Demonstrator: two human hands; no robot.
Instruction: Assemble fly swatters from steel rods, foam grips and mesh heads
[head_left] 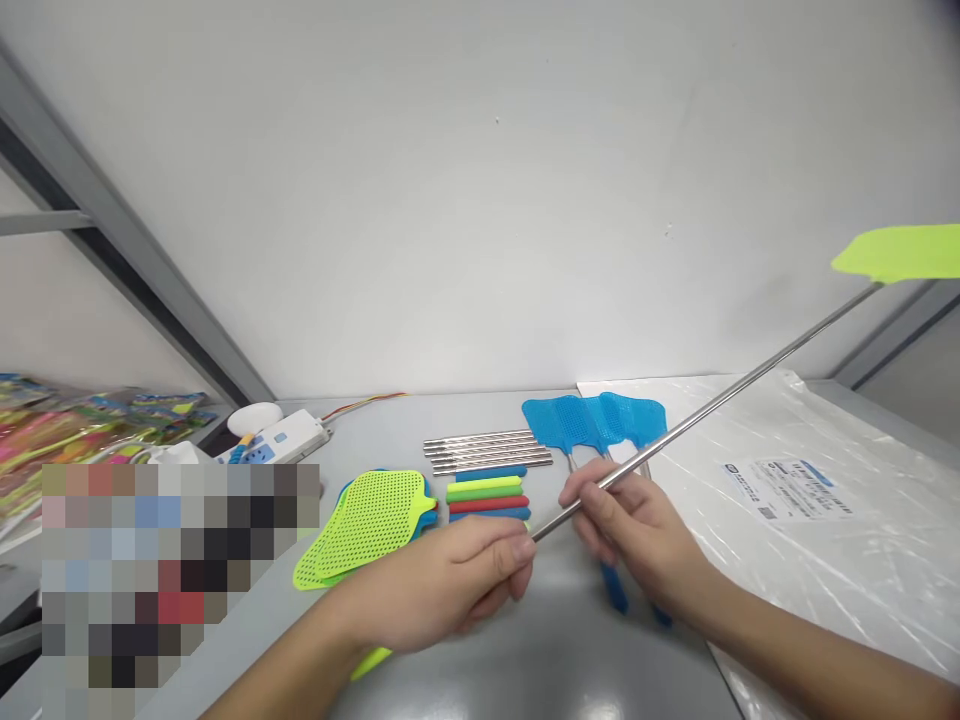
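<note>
A fly swatter with a yellow-green head (900,253) and a long thin metal rod slants across the view, its head raised at the upper right. My left hand (457,580) is wrapped round its handle end; a bit of yellow-green handle (371,664) pokes out below the palm. With thumb and fingers, my right hand (637,520) pinches the rod farther up. Behind my left hand lie perforated yellow-green swatter heads (367,525), stacked with blue beneath. Coloured handles (487,505) and several bare metal rods (487,452) rest beyond. Blue fly swatters (592,420) lie behind my right hand, which partly hides them.
A plastic-wrapped white package (847,560) with a printed label covers the table's right side. At the left are a white power strip (289,437), a round white object (255,419) and colourful bagged goods (75,440). A white wall (525,200) closes off the back.
</note>
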